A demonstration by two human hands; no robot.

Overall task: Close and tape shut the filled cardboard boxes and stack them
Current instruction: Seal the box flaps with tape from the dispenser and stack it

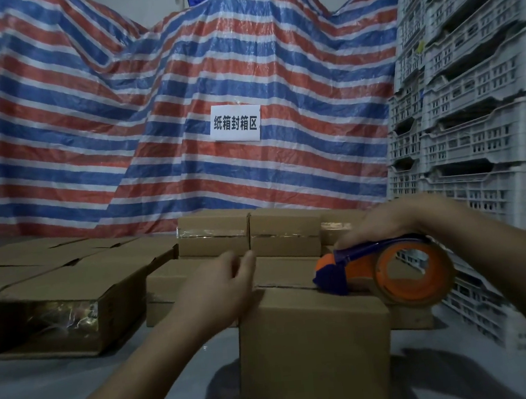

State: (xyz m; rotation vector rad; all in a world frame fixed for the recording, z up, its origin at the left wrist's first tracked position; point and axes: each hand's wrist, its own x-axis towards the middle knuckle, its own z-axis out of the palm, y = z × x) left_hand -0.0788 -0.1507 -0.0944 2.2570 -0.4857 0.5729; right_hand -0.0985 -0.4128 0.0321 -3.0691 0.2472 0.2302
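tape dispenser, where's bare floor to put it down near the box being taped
Bare grey floor lies between the near box and the big open carton on the left. The tape dispenser is in the right hand. It is crowded behind with taped boxes, and with crates on the right.

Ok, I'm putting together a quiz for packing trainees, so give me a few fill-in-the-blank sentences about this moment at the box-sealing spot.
1. The right hand grips a tape dispenser whose roll core is ____ in colour.
2. The dispenser's front end rests on the ____ of the nearest cardboard box.
3. The left hand rests at that box's ____ edge.
4. Behind the boxes hangs a striped tarp with a ____ paper sign.

Missing words: orange; top; left; white
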